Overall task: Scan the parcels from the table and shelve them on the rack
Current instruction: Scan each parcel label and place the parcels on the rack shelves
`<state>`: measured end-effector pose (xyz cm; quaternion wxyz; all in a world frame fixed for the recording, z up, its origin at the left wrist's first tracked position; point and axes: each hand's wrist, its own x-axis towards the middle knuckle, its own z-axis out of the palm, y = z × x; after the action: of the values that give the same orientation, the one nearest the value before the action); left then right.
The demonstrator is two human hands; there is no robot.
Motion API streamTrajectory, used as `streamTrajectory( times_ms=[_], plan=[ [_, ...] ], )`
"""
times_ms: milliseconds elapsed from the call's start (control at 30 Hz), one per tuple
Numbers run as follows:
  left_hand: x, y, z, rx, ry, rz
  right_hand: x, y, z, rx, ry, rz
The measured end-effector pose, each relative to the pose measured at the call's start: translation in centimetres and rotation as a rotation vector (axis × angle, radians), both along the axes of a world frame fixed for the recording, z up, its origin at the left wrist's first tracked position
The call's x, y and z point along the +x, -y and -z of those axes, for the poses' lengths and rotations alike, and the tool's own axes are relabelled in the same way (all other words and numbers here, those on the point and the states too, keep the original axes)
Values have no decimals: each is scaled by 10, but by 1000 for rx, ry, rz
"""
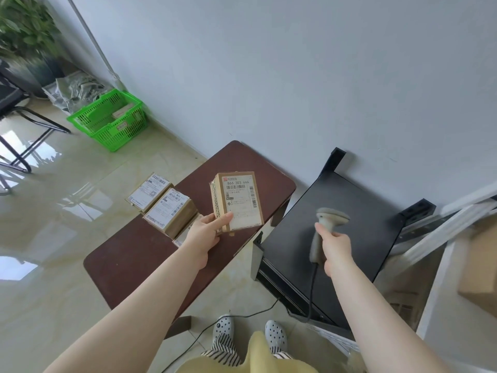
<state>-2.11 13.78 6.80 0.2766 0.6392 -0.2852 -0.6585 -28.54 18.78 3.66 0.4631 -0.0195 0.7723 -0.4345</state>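
My left hand (204,232) pinches the small brown cardboard parcel (238,201) above the dark brown table (129,254), my right hand (336,244) curls round the beige handheld scanner (322,232), whose head seems turned away, risking a missed read.

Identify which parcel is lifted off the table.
The parcel marked 866 303 666, gripped upright by the left hand; the others lie flat.
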Motion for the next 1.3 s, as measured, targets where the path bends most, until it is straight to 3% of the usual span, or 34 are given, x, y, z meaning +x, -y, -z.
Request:
streamTrajectory(
  times_ms=[200,733,1067,1200,1300],
  plan=[
    [-5,-6,-3,-18,-46,20,-19,1,41,44,-97,123],
    [-44,-36,-23,-74,-100,83,-27,1,75,45,-181,-78],
    [-47,-81,-35,-118,-73,-9,-33,-5,60,181,-206,-97],
    [-42,-103,-39,-119,-105,-45,-9,-24,17,-124,-54,-172],
    [-35,-118,-44,-137,-125,-35,26,-52,-26,-317,91,-442]
  ],
)
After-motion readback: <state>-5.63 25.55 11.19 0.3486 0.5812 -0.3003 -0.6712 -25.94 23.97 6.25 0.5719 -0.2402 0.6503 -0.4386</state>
